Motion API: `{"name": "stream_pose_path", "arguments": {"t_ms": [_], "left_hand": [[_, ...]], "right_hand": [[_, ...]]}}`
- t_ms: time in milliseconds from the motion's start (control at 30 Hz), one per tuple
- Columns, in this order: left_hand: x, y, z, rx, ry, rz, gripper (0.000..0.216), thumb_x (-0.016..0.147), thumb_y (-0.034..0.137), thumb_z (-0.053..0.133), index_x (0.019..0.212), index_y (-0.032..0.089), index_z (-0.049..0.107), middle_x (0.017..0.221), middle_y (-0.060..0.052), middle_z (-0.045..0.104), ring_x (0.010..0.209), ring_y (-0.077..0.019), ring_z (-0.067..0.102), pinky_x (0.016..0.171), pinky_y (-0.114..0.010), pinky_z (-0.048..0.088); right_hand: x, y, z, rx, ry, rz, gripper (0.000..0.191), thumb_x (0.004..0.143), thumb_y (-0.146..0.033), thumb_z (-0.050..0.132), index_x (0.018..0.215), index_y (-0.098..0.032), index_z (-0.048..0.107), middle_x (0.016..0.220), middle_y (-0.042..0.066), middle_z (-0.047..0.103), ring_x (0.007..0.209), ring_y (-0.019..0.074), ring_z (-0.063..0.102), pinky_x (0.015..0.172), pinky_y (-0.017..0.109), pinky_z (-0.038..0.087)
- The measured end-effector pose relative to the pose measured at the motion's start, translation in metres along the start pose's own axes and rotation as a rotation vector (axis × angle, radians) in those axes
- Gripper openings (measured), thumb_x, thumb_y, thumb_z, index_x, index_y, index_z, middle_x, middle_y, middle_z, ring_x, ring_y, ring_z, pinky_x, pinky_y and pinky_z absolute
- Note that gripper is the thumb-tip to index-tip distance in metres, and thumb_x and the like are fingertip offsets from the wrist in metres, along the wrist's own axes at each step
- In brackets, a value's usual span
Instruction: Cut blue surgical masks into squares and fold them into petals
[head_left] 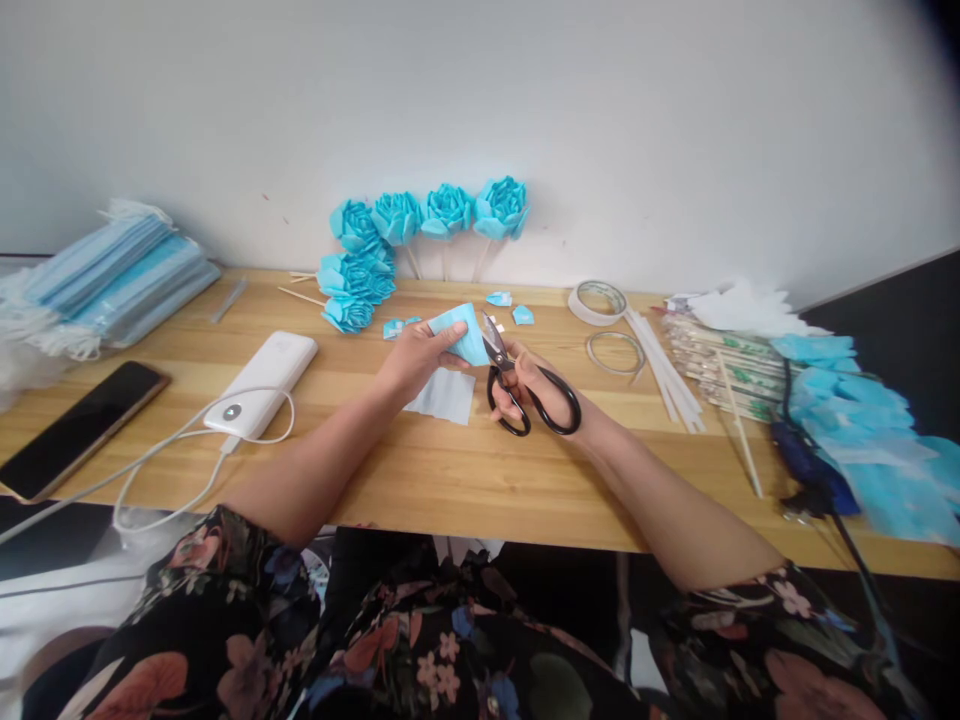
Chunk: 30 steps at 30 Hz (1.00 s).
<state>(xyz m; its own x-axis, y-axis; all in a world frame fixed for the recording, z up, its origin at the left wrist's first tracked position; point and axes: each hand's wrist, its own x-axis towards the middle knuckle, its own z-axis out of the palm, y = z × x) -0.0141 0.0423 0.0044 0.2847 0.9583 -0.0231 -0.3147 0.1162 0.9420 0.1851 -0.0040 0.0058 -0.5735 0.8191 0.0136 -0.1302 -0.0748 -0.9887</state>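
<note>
My left hand (415,357) pinches a folded light-blue piece of mask fabric (463,331) above the wooden table (450,470). My right hand (534,394) grips black-handled scissors (525,385), fingers through the loops, with the blades touching the right edge of the blue piece. A white square of fabric (444,395) lies flat under my hands. Small blue scraps (511,307) lie just beyond.
Blue fabric roses (420,225) lean on the wall. A stack of face masks (120,280), a phone (79,428) and a white power bank (264,382) with cable lie left. Tape rolls (598,300), white strips, wrapped sticks (720,365), a glue gun (810,470) and blue fabric pieces lie right.
</note>
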Motion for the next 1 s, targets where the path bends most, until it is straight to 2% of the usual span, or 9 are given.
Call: {"name": "stream_pose_path", "arguments": {"t_ms": [133, 333, 533, 733, 1000], "left_hand": [[0.001, -0.005, 0.001, -0.023, -0.016, 0.007, 0.053, 0.061, 0.051, 0.090, 0.088, 0.008, 0.076, 0.080, -0.010, 0.077, 0.068, -0.0184, 0.072, 0.059, -0.026, 0.060], [0.001, -0.005, 0.001, -0.041, 0.024, -0.002, 0.049, 0.063, 0.049, 0.090, 0.086, 0.009, 0.075, 0.080, -0.009, 0.077, 0.066, -0.0167, 0.071, 0.056, -0.025, 0.058], [0.002, -0.005, 0.001, -0.075, 0.016, -0.010, 0.050, 0.063, 0.048, 0.090, 0.089, 0.008, 0.075, 0.082, -0.010, 0.077, 0.067, -0.0161, 0.070, 0.055, -0.024, 0.058], [0.003, -0.005, 0.000, -0.096, 0.002, -0.017, 0.052, 0.062, 0.047, 0.091, 0.093, 0.007, 0.076, 0.087, -0.011, 0.078, 0.068, -0.0157, 0.071, 0.053, -0.022, 0.057], [0.004, -0.005, -0.002, -0.108, -0.017, -0.012, 0.052, 0.063, 0.045, 0.091, 0.095, 0.007, 0.076, 0.087, -0.011, 0.078, 0.068, -0.0157, 0.071, 0.053, -0.021, 0.059]], "right_hand": [[0.001, 0.002, 0.000, 0.011, 0.005, 0.006, 0.071, 0.087, -0.076, 0.053, 0.131, -0.022, 0.044, 0.064, -0.008, 0.056, 0.045, 0.0090, 0.047, 0.068, 0.034, 0.060], [0.002, 0.001, 0.001, 0.028, 0.047, -0.011, 0.069, 0.084, -0.077, 0.055, 0.124, -0.021, 0.046, 0.063, -0.008, 0.055, 0.044, 0.0086, 0.046, 0.063, 0.033, 0.060], [0.002, -0.002, 0.007, 0.030, 0.126, -0.020, 0.073, 0.082, -0.074, 0.063, 0.127, -0.019, 0.046, 0.057, -0.010, 0.054, 0.039, 0.0076, 0.041, 0.052, 0.029, 0.057], [0.001, -0.006, 0.011, 0.022, 0.185, -0.010, 0.070, 0.084, -0.068, 0.065, 0.128, -0.017, 0.048, 0.054, -0.011, 0.052, 0.036, 0.0061, 0.038, 0.043, 0.024, 0.052], [0.001, -0.006, 0.012, 0.021, 0.198, -0.015, 0.072, 0.084, -0.067, 0.066, 0.131, -0.015, 0.050, 0.052, -0.012, 0.049, 0.034, 0.0065, 0.036, 0.039, 0.023, 0.049]]}}
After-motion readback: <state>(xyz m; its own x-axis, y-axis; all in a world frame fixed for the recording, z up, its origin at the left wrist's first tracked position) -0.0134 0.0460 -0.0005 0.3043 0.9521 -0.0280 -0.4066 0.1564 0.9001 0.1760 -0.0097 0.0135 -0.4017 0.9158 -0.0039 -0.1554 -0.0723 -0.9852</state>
